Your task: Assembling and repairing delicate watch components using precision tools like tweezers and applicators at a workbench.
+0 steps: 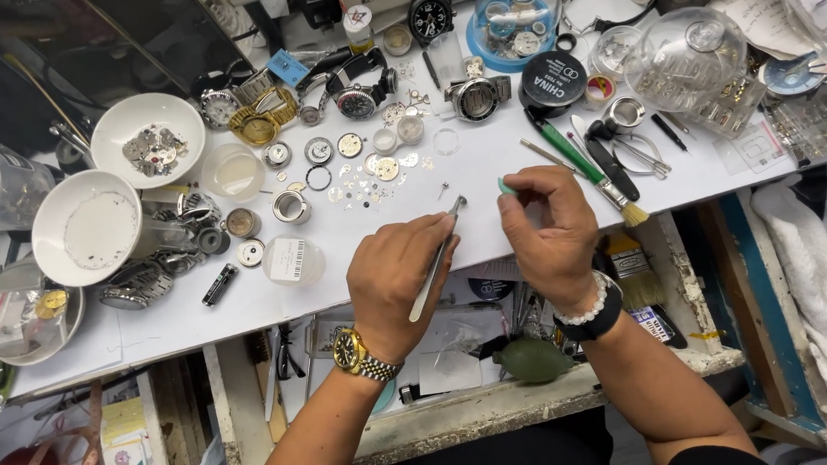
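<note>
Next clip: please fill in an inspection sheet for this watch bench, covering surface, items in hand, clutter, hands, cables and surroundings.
Surface: white benchtop, crowded at the back, barer near the hands.
Job's things: tweezers in the left hand; small green piece pinched by the right hand.
Clutter: loose watch parts, gold watch, white bowls, green-handled brush, glass domes.
Grippers: both hands closed on their items, wrists over the bench edge.
Cables: nothing seen.
Surroundings: open drawer below with a green dust blower; white towel to the right.
</note>
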